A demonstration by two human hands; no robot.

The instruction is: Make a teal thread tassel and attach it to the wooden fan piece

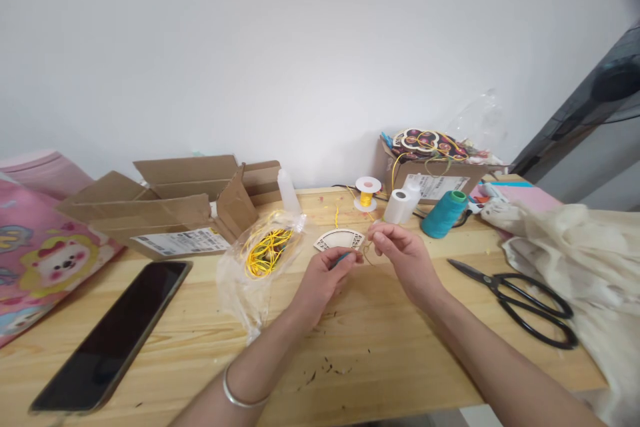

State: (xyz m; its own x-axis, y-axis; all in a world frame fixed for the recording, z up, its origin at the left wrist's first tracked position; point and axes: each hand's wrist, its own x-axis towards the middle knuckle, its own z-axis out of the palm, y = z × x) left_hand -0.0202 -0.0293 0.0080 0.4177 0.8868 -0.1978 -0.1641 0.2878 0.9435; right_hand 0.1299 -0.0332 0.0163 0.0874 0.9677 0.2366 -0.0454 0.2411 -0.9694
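A pale wooden fan-shaped piece [340, 237] with cut-out corners lies on the table just beyond my hands, with a yellow cord [337, 215] running from its top. My left hand [320, 283] is closed in a pinch by the fan's lower edge. Between its fingers shows a small teal piece, mostly hidden, whose kind I cannot make out. My right hand [407, 257] is also pinched, holding a thin tan cord [367, 253] that loops down between the two hands.
Around the hands are a plastic bag of yellow cords [270, 253], a yellow thread spool [367, 195], white spools [399, 205], a teal thread cone [443, 215] and black scissors [520, 300]. Farther out are a phone [113, 337], cardboard boxes [170, 213] and cream cloth [580, 260].
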